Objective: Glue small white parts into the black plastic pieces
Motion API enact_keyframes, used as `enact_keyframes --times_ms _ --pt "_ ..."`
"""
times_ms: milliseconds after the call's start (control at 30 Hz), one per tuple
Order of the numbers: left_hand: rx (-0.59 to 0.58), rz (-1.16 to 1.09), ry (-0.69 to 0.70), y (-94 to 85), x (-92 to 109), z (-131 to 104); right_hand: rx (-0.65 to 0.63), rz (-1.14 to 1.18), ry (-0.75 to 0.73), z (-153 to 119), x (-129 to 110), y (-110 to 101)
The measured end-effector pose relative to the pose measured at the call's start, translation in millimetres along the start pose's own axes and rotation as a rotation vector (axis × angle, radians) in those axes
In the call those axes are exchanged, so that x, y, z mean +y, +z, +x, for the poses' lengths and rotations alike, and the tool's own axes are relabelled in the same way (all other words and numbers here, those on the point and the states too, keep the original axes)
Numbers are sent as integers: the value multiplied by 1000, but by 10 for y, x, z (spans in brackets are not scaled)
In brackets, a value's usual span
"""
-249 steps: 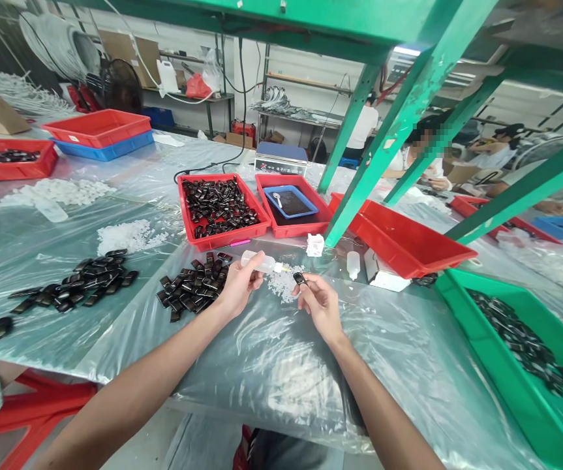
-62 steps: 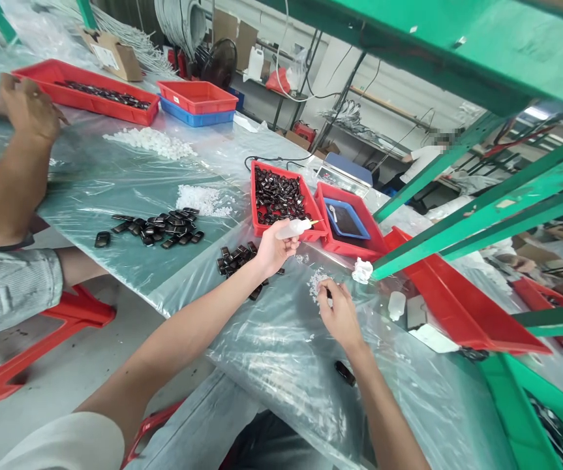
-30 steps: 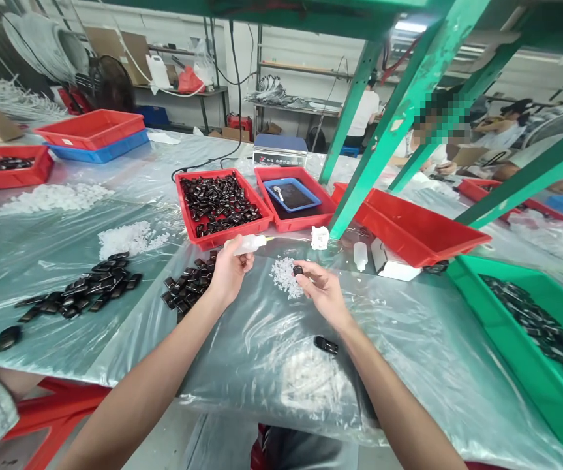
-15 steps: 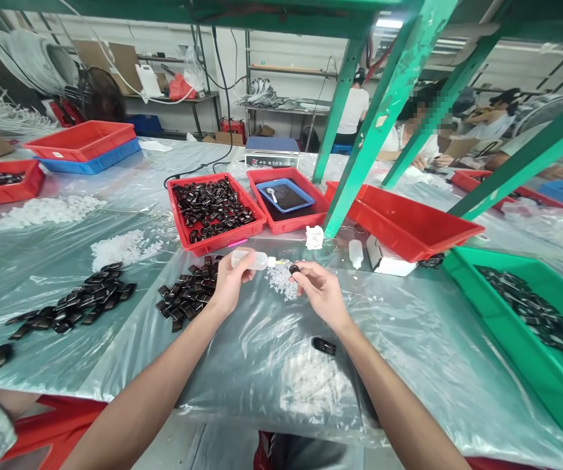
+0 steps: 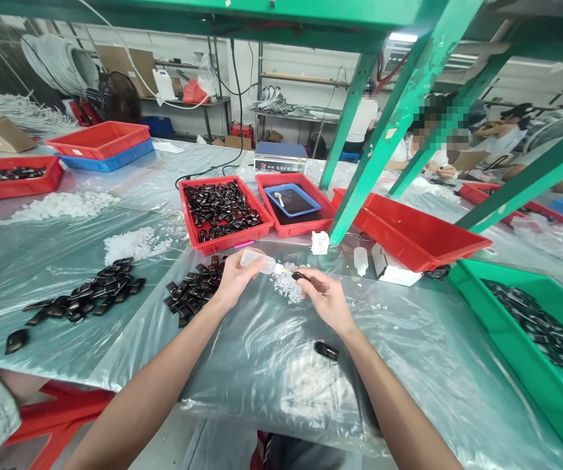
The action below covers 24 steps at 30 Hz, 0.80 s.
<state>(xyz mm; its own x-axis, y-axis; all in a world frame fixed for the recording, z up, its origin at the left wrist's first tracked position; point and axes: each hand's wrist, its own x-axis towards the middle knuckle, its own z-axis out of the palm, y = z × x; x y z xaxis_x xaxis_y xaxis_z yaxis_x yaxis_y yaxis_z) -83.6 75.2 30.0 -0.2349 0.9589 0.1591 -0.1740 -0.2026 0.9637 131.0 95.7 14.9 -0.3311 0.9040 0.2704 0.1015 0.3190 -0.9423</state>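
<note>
My left hand (image 5: 238,277) is closed around a clear squeeze bottle (image 5: 258,262) with a white cap and a thin tip pointing right. Between the fingers of my right hand (image 5: 327,295) is a small black glossy plastic part (image 5: 300,276); the bottle's tip is at or very near it. Beneath both hands lies a scatter of small translucent white pieces (image 5: 288,290). A pile of black parts (image 5: 194,289) sits beside my left wrist. One more black part (image 5: 326,350) lies alone by my right forearm.
Behind my hands stand a red tray of black parts (image 5: 266,228) and a red tray holding a blue tray (image 5: 295,212). A green post (image 5: 359,176) rises from the table. At right are a green bin (image 5: 477,313), another red tray (image 5: 423,251) and a second bottle (image 5: 360,260). Co-workers sit farther back.
The black part in my right hand has tilted and turned under the bottle tip. The bottle slopes down more to the right. The whole view has shifted slightly.
</note>
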Motion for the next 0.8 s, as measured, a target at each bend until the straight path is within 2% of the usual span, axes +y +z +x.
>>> enact_keyframes --times_ms 167,367,800 --pt "45 -14 8 -1 14 1 -70 -40 -11 -18 8 19" --pt "6 31 84 -6 11 0 -32 -96 -7 -25 5 45" --pt "-5 98 120 -5 43 2 -33 -65 4 -27 36 39"
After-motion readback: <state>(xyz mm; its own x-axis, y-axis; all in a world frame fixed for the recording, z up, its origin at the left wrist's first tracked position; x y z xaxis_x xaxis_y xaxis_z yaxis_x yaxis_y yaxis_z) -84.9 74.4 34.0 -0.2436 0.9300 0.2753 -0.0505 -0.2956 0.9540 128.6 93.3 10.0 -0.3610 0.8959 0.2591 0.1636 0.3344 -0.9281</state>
